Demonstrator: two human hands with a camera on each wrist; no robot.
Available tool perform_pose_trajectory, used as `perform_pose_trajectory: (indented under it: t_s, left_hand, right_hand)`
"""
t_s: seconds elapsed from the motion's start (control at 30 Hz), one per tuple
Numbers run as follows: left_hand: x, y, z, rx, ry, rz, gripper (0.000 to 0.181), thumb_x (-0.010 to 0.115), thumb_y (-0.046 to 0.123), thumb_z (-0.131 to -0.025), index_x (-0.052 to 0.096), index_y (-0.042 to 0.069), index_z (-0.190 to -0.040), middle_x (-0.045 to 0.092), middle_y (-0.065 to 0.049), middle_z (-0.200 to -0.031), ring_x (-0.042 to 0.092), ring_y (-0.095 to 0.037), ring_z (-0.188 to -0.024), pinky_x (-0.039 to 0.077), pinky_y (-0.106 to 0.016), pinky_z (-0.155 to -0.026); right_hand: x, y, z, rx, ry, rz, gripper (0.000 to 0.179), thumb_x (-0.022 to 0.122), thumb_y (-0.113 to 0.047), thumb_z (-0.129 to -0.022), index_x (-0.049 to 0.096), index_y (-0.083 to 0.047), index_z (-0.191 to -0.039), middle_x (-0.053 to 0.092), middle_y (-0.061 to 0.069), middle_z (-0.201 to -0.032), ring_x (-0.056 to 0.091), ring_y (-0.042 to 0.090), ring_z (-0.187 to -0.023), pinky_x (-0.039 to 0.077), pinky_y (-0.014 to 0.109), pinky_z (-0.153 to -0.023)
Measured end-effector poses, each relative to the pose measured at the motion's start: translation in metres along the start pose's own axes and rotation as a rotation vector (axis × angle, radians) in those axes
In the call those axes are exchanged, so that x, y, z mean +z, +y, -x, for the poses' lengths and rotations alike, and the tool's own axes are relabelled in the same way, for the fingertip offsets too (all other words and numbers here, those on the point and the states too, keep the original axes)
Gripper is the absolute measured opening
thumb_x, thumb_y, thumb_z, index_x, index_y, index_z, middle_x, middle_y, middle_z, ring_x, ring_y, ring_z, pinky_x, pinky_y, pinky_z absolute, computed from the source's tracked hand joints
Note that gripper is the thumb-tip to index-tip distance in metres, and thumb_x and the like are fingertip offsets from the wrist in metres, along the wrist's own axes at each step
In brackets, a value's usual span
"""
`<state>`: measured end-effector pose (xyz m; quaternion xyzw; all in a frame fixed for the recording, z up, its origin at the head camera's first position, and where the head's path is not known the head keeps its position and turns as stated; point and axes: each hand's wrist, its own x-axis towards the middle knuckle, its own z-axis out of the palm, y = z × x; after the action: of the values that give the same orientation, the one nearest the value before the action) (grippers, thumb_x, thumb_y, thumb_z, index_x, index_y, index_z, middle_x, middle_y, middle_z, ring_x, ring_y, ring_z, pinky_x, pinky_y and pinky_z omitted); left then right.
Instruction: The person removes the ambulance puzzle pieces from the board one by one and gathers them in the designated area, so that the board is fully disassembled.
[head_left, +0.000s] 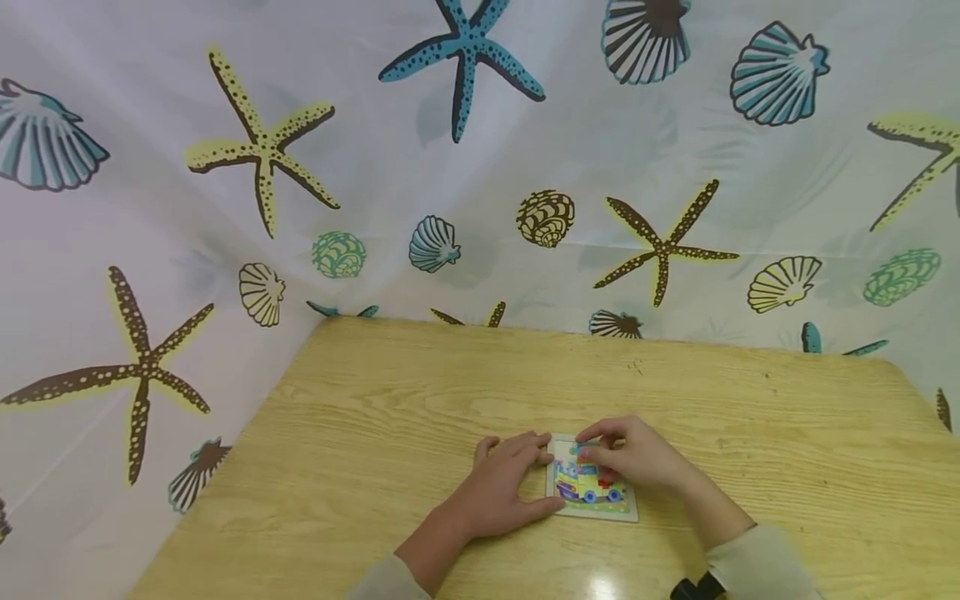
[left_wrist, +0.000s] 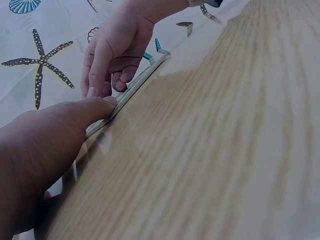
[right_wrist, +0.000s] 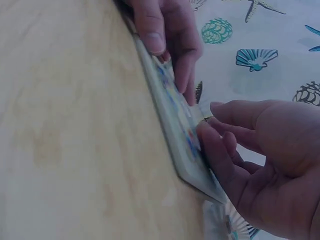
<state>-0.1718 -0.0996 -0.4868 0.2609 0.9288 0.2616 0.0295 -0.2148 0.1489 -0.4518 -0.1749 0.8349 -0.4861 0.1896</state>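
A small jigsaw puzzle point(head_left: 590, 507) in a pale tray-like frame lies flat on the table, its picture a bright yellow vehicle with blue wheels. My left hand point(head_left: 501, 487) holds its left side, the thumb at the near left corner and fingertips at the far left. Over the far right part of the picture, my right hand point(head_left: 637, 454) has its thumb and index finger bent together, fingertips right at the picture. I cannot tell whether they pinch a piece. From the side, in the right wrist view, the puzzle point(right_wrist: 172, 130) appears as a thin board between both hands.
The wood-grain table point(head_left: 420, 375) extends around the puzzle on every side. Behind it and to the left hangs a white curtain point(head_left: 360, 150) printed with starfish and shells. A dark band point(head_left: 697, 586) sits at the right sleeve's cuff.
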Motion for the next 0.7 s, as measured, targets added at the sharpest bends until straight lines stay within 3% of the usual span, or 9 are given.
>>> perform_pose_trajectory:
  t_s: [0.17,0.33,0.47,0.7]
  left_hand:
    - [0.006,0.002,0.001,0.023,0.019,0.021,0.059,0.06,0.062,-0.092,0.062,0.019,-0.132,0.041,0.008,-0.157,0.038,-0.018,-0.144,0.028,-0.053,-0.113]
    - [0.008,0.003,-0.004,0.043,0.044,0.109,0.056,0.062,0.053,-0.095,0.063,0.012,-0.134,0.048,0.004,-0.152,0.045,-0.019,-0.137,0.042,-0.044,-0.112]
    - [0.006,0.003,-0.009,0.035,0.05,0.14,0.059,0.065,0.049,-0.094,0.06,0.009,-0.137,0.052,0.001,-0.148,0.048,-0.023,-0.137,0.043,-0.045,-0.113]
    - [0.001,0.003,-0.008,-0.006,0.057,0.17,0.061,0.071,0.048,-0.091,0.062,0.007,-0.135,0.054,-0.001,-0.146,0.05,-0.025,-0.136,0.043,-0.046,-0.112]
  right_hand:
    - [0.008,0.007,-0.001,-0.036,-0.002,0.081,0.022,0.068,-0.02,-0.096,0.074,-0.005,-0.11,0.054,0.001,-0.066,0.05,0.01,-0.054,0.045,0.022,-0.055]
    - [0.008,0.009,-0.002,-0.064,0.036,0.195,0.02,0.071,-0.023,-0.093,0.076,-0.011,-0.108,0.053,-0.002,-0.07,0.047,0.009,-0.06,0.04,0.021,-0.057]
    - [0.007,0.006,-0.003,-0.066,0.051,0.233,0.017,0.073,-0.022,-0.092,0.076,-0.013,-0.106,0.054,0.0,-0.075,0.047,0.013,-0.068,0.039,0.024,-0.06]
    - [0.012,0.0,-0.007,-0.076,0.095,0.301,0.01,0.074,-0.02,-0.092,0.076,-0.022,-0.101,0.067,0.002,-0.106,0.057,0.018,-0.099,0.048,0.043,-0.089]
